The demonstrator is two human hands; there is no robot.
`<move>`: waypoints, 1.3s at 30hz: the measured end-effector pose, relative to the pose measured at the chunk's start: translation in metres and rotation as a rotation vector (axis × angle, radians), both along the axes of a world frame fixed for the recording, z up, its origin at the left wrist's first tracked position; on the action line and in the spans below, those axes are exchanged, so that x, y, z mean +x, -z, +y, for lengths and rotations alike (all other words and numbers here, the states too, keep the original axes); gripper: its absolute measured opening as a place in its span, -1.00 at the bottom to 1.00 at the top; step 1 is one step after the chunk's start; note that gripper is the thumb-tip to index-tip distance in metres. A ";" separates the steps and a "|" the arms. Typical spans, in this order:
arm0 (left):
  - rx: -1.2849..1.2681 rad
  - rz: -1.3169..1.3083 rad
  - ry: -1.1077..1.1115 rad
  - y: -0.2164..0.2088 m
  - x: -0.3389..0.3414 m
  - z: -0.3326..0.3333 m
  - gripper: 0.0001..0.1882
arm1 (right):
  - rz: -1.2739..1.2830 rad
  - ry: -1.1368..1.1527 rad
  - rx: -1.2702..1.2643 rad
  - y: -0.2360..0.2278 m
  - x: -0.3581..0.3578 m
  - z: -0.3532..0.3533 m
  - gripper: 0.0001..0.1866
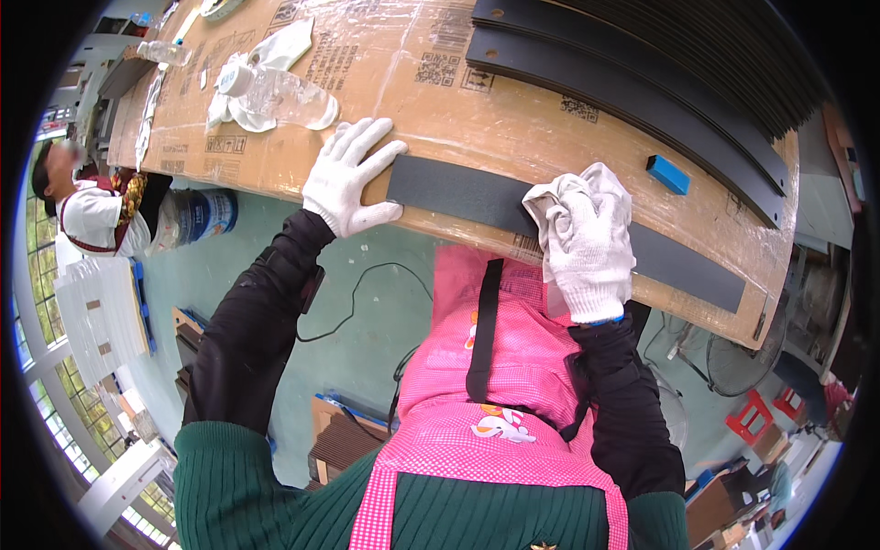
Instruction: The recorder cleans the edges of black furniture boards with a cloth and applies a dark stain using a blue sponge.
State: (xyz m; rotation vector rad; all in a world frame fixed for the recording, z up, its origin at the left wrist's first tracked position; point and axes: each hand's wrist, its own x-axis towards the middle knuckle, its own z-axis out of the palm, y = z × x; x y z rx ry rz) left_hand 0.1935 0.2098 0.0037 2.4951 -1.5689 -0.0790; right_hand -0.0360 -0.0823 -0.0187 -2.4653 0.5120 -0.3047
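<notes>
A long flat dark grey strip (463, 190) lies along the near edge of the cardboard-covered table. At its left end rests my left hand (350, 179), in a white glove, with the fingers spread and the thumb by the strip's end. My right hand (591, 247), also gloved in white, is closed on a crumpled whitish cloth (556, 203) pressed onto the strip right of its middle. Cloth and hand hide that stretch of the strip. Just beyond the right hand sits a small blue block (668, 174).
Stacked dark panels (632, 101) fill the table's far right. A clear plastic bottle (289, 96) lies on a white cloth (287, 44) at the far left. Another person (96, 206) is off the table's left side. A fan (747, 353) stands below the right end.
</notes>
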 end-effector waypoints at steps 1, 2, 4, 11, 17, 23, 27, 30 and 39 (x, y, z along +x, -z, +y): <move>0.002 0.006 -0.003 0.000 -0.001 0.001 -0.06 | 0.012 0.045 -0.236 -0.034 0.005 0.014 -0.72; -0.001 0.006 0.002 -0.001 -0.001 0.002 -0.06 | -0.045 -0.051 -0.193 -0.017 0.016 0.028 -0.72; -0.022 0.003 0.034 0.000 0.003 -0.010 -0.06 | -0.218 -0.181 -0.304 -0.019 0.054 0.050 -0.70; -0.067 -0.010 0.008 0.017 0.006 -0.004 -0.08 | -0.067 -0.274 -0.064 -0.009 0.088 0.096 -0.64; -0.021 -0.021 0.012 -0.001 0.002 -0.005 -0.09 | -0.275 0.164 -0.310 -0.006 -0.061 -0.040 -0.73; -0.021 -0.011 0.029 0.004 0.002 -0.020 -0.08 | -0.087 -0.230 -0.151 -0.020 0.036 0.043 -0.65; -0.021 -0.102 0.027 0.016 0.005 -0.007 -0.18 | 0.034 -0.219 -0.096 -0.033 0.076 0.095 -0.63; 0.009 -0.060 -0.011 0.004 -0.003 -0.004 -0.14 | 0.246 -0.068 0.123 -0.052 0.019 0.024 -0.60; -0.017 -0.079 0.019 0.012 -0.003 -0.011 -0.14 | 0.369 0.955 -0.399 -0.015 -0.233 -0.225 -0.67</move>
